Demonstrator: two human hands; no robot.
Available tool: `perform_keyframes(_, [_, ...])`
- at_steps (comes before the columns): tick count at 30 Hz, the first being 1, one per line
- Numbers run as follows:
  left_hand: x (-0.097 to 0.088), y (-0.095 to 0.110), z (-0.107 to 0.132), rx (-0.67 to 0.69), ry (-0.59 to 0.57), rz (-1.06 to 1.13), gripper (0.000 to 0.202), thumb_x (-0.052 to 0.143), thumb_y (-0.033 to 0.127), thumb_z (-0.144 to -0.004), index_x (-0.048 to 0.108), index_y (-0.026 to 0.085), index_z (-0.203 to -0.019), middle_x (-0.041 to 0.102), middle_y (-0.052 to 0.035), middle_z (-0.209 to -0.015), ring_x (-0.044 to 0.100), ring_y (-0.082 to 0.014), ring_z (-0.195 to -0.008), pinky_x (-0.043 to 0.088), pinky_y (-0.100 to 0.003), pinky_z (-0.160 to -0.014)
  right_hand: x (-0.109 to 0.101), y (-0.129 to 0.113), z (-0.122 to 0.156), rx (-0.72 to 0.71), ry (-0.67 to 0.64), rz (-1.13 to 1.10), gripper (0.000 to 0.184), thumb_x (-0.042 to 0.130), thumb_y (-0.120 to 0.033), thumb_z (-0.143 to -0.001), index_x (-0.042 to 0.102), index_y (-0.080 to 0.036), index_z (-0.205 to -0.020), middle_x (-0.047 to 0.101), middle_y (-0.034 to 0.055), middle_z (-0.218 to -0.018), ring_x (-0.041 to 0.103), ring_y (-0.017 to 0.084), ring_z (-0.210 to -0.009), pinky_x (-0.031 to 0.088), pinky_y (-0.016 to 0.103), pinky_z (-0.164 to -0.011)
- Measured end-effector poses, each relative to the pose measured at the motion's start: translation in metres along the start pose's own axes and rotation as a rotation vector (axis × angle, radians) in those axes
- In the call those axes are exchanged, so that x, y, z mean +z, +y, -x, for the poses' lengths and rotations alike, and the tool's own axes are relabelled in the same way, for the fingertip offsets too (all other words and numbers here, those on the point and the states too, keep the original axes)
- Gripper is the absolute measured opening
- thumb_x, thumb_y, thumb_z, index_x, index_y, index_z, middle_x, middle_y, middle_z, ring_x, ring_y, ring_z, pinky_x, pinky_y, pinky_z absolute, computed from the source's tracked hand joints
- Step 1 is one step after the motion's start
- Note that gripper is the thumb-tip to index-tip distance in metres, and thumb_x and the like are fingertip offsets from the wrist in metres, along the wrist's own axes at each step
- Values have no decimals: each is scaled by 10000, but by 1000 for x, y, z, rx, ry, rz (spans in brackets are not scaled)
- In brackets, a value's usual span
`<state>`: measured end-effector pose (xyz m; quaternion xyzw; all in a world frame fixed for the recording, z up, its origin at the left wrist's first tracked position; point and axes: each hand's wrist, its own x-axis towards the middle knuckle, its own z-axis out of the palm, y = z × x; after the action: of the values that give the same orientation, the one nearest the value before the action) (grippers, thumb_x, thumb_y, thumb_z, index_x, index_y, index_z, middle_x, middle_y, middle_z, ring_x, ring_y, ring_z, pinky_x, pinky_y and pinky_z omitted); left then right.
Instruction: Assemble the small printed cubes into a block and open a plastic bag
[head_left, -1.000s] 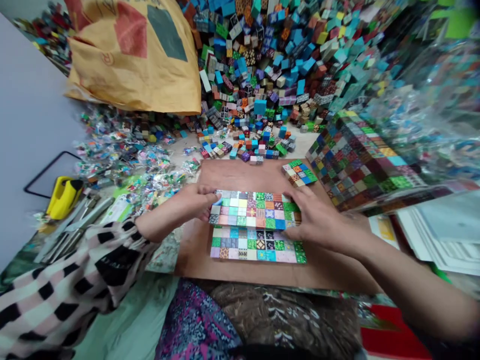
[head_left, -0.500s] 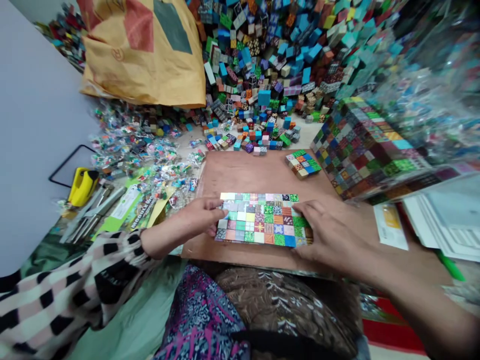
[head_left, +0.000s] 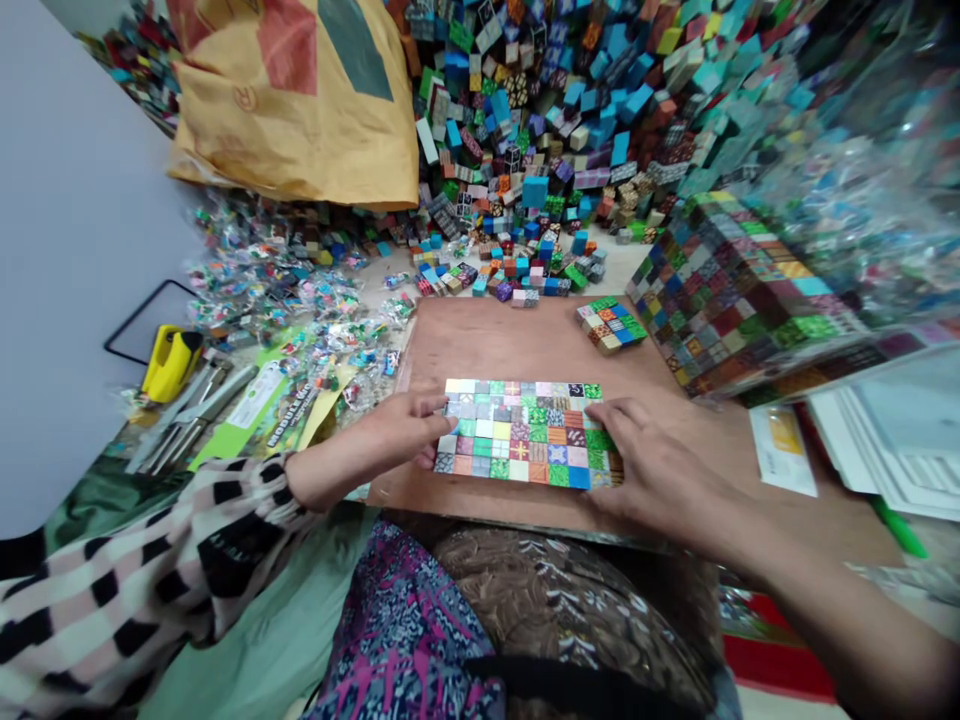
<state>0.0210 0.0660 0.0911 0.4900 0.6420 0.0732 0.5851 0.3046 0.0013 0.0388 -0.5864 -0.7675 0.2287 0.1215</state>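
Observation:
A rectangular block of small patterned cubes (head_left: 517, 435), packed in rows, lies on the brown board in front of me. My left hand (head_left: 412, 430) grips its left end, thumb and fingers bent around the edge. At the opposite end, my right hand (head_left: 652, 455) presses against the side, its thumb at the near corner and its fingertips along the far part. Both palms stay outside the block, so its top face shows almost whole. A smaller square of cubes (head_left: 611, 325) rests beyond my right hand.
A large stack of patterned cubes (head_left: 735, 295) leans at the right of the brown board (head_left: 495, 335). Loose cubes (head_left: 540, 130) are heaped behind it. Small plastic packets (head_left: 300, 300), a yellow-handled tool (head_left: 171, 362) and a yellow sack (head_left: 300, 110) are at left; white papers (head_left: 885, 430) lie right.
The view has shifted slightly. Both hands keep their places at the two ends of the cube block, with no other clear change.

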Motion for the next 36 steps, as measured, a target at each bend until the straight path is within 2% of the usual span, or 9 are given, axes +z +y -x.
perform_keyframes(6, [-4,-4,3,61,-4,-127,501,628,258,-817,628,205,-1315,666,2,-656,549,-128,-521,478,-224,-542,0,-2,1,-1,-39,33,730,641,-349,-715,455,-125,-1385,510,187,-1322,603,352,-1120,519,499,-975])
perform_keyframes(9, [-5,-9,4,147,52,-167,586,655,274,-782,590,214,-1361,717,-28,-791,583,-149,-574,482,-238,-557,1,1,4,-8,-41,46,740,651,-383,-749,432,-162,-1421,485,176,-1378,615,346,-1107,531,494,-958])
perform_keyframes(11, [-4,-11,6,158,78,-138,569,665,274,-756,621,224,-1320,743,-49,-888,639,-181,-684,495,-242,-594,2,2,6,-16,-32,54,757,667,-398,-754,418,-195,-1439,472,166,-1406,625,345,-1088,543,495,-932])
perform_keyframes(16, [1,-12,16,69,-15,50,500,657,308,-776,640,241,-1271,746,-69,-1113,680,-229,-998,523,-259,-716,1,3,9,12,-47,94,829,707,-404,-726,397,-192,-1465,434,178,-1457,633,354,-1056,565,486,-869])
perform_keyframes(19, [3,-14,21,19,17,126,606,705,336,-770,581,240,-1355,716,-94,-1212,657,-246,-1115,538,-293,-810,-1,0,9,24,-47,96,849,711,-419,-726,381,-204,-1478,424,171,-1469,626,359,-1064,566,487,-852])
perform_keyframes(22, [3,-17,23,4,48,173,723,739,342,-756,509,238,-1433,679,-116,-1287,616,-260,-1212,536,-329,-911,-3,-1,10,27,-40,79,875,727,-410,-721,361,-217,-1492,418,159,-1480,605,365,-1111,548,489,-900])
perform_keyframes(28, [7,-16,25,-25,70,247,796,738,288,-738,453,240,-1480,592,-108,-1414,542,-248,-1320,464,-335,-1073,-4,1,13,51,-49,54,890,719,-419,-741,328,-210,-1513,376,146,-1524,562,363,-1198,528,474,-957])
perform_keyframes(33, [7,-15,25,-15,65,181,761,713,344,-795,433,255,-1497,587,-100,-1419,525,-258,-1339,486,-334,-1057,-10,6,15,35,-41,19,880,739,-366,-730,345,-209,-1501,379,134,-1522,489,349,-1295,484,469,-1029])
perform_keyframes(36, [8,-18,24,-17,111,153,730,693,349,-815,438,265,-1494,535,-90,-1472,501,-259,-1361,495,-323,-1047,-14,10,17,12,11,28,868,761,-371,-725,370,-216,-1485,401,142,-1505,422,348,-1356,405,497,-1104])
